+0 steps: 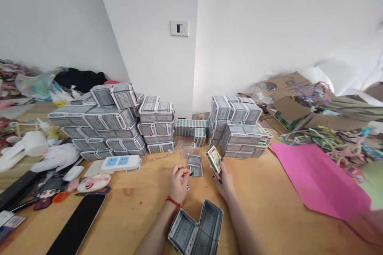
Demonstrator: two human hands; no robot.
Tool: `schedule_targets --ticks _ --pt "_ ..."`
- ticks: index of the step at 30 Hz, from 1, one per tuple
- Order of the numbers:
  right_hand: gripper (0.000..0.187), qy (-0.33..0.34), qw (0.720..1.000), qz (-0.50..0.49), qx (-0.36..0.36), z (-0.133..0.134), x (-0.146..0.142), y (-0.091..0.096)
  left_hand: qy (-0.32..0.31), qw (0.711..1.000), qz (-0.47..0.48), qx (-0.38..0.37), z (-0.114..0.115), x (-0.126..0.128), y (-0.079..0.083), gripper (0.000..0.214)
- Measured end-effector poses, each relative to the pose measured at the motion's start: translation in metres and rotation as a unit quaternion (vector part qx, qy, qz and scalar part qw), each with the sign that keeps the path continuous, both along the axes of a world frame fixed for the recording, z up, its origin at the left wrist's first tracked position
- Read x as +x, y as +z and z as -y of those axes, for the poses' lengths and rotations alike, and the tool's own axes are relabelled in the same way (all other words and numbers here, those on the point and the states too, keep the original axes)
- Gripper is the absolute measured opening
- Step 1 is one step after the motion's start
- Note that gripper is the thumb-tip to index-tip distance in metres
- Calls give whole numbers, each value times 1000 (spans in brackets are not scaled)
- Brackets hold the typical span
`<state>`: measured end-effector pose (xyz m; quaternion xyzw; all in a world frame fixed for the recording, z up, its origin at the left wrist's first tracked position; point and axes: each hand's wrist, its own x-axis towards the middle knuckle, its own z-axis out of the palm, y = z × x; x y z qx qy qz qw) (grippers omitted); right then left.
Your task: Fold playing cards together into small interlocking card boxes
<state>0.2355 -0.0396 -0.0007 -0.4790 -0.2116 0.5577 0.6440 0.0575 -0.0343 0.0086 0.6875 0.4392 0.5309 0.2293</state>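
Observation:
My right hand [224, 179] grips a small green and yellow playing card box [213, 159], held tilted above the wooden table. To its left, my left hand [178, 181] is closed with its fingers curled together. A small pale bit shows beneath those fingers, too small to name. Just beyond my left hand lie a few loose grey patterned playing cards [195, 164], partly overlapping. Between my forearms, close to me, stands an open two-part box made of grey playing cards [209, 227].
Stacked grey card boxes stand at the left [112, 121] and right [241, 135], with a row of green card boxes [191, 126] between. A power strip [121, 162] and phone [78, 223] lie left. Pink paper [320, 183] and tangled cords [326, 139] lie right.

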Motion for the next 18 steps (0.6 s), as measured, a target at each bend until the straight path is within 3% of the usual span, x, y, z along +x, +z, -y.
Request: schedule_targets --ticks 13,16,18 --pt "24 19 995 -93 -37 -2 13 -8 50 998 40 -2 -3 0 -3 11" --pt "22 26 996 -78 -44 1 14 -5 61 993 92 -41 -5 -1 -10 14" --pt "22 25 999 -18 -18 3 15 -4 65 983 145 -91 -8 -3 -13 18"
